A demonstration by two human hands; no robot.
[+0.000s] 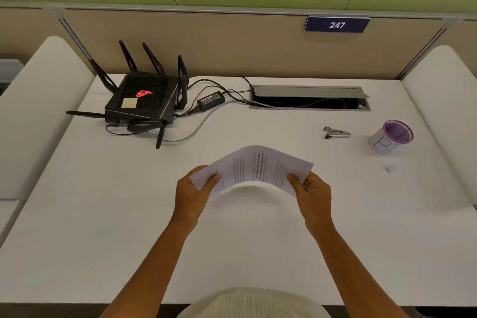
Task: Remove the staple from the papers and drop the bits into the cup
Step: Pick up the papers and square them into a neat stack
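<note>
**Both hands hold the printed papers arched above the desk**

The left hand (192, 190) pinches the left end of the papers (254, 166), thumb on top and fingers beneath. The right hand (313, 192) grips the right end the same way. Pressed inward from both ends, the sheets bow upward in an arch, lifted off the white desk (232, 253) with a shadow under them. Lines of print run across the upper face; a staple cannot be made out at this size.

Beyond the papers and to the right, a metal staple remover (336, 133) lies flat on the desk, untouched. Further right stands a white paper cup (391, 137) with a purple interior and a drawn mark on its side, upright and well apart from the hands. Just in front of the cup, a small smudge of purplish marks (389, 168) sits on the desktop.

At the far left stands a black router (143, 99) with several antennas and a red glowing logo, its power adapter (210, 100) beside it, cables trailing toward an open cable hatch (309, 98). A blue sign (336, 24) reading 247 hangs on the partition.
</note>
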